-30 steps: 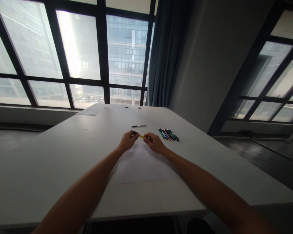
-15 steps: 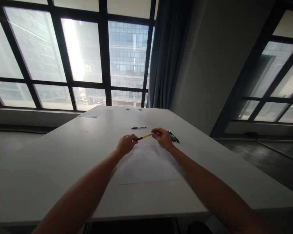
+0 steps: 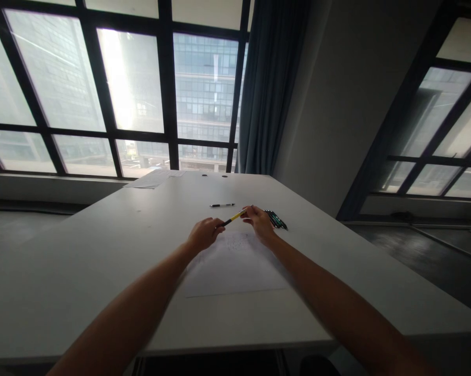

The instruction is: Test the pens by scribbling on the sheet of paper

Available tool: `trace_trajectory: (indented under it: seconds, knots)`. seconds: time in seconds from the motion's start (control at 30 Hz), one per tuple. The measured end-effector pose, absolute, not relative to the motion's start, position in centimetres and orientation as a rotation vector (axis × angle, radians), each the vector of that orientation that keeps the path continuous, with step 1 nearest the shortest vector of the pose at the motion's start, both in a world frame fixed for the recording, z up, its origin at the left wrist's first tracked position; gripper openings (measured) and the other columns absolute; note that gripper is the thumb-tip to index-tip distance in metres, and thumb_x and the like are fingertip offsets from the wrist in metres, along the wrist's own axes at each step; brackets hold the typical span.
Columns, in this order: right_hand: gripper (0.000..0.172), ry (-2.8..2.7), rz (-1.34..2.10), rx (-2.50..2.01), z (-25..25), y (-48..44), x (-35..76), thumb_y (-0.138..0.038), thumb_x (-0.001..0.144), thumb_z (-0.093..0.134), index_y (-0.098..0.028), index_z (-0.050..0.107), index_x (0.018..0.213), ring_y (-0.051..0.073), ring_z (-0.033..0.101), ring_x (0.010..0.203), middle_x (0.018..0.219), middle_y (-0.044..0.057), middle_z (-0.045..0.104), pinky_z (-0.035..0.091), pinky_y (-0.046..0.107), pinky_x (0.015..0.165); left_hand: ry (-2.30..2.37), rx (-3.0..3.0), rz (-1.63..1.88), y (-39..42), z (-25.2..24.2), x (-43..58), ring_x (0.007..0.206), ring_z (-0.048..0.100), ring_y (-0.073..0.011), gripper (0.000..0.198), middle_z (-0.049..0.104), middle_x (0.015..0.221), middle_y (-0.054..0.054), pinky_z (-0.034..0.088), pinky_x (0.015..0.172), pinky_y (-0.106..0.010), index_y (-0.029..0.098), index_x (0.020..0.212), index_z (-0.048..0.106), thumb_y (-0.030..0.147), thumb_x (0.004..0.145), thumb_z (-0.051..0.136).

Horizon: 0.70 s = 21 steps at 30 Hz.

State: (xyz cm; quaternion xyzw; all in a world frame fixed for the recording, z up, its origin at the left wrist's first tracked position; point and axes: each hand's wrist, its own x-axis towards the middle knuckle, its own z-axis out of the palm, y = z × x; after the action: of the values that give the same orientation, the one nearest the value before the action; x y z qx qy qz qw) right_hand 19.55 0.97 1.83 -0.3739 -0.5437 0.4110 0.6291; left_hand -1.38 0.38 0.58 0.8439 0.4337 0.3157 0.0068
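Both of my hands hold one yellow pen [image 3: 235, 215] with a black end over a white sheet of paper [image 3: 235, 266] on the white table [image 3: 102, 250]. My left hand [image 3: 204, 233] pinches the pen's dark lower end. My right hand [image 3: 259, 221] pinches the upper yellow end, fingers closed. The pen slants up to the right between the two hands. Faint marks show on the paper just below the hands.
A row of several coloured pens [image 3: 277, 219] lies right of my right hand. A single black-and-white pen [image 3: 221, 205] lies farther back. More paper [image 3: 152, 178] sits at the table's far edge by the windows. A curtain [image 3: 266, 89] hangs behind.
The hands drew apart along the pen between the oldest frame and half a second ago, the right hand shifting toward the pen row. Since then the pen tilted up slightly.
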Motion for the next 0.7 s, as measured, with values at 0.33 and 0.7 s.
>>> trace_trajectory:
  seconds: [0.33, 0.7]
  knots:
    - [0.048, -0.889, 1.342, -0.602, 4.2, 0.2, 19.8, -0.065, 0.087, 0.045, -0.021, 0.042, 0.068, 0.007, 0.034, 0.037, 0.051, -0.007, 0.04, 0.033, 0.02, 0.037, 1.136, 2.728, 0.797, -0.1, -0.1, -0.3, 0.077, 0.062, -0.0146, 0.019, 0.069, 0.085, -0.002, 0.047, 0.074, -0.026, 0.022, 0.097, 0.067, 0.034, 0.086, 0.058]
    - [0.064, -1.204, 1.078, -0.713, 4.3, 0.5, 21.6, -0.076, 0.083, 0.031, -0.021, 0.035, 0.051, 0.007, 0.02, 0.035, 0.047, -0.005, 0.027, 0.018, 0.022, 0.033, 1.115, 2.809, 0.721, -0.1, 0.0, -0.7, 0.08, 0.062, -0.0169, 0.024, 0.069, 0.086, -0.004, 0.048, 0.074, -0.027, 0.021, 0.092, 0.069, 0.034, 0.091, 0.048]
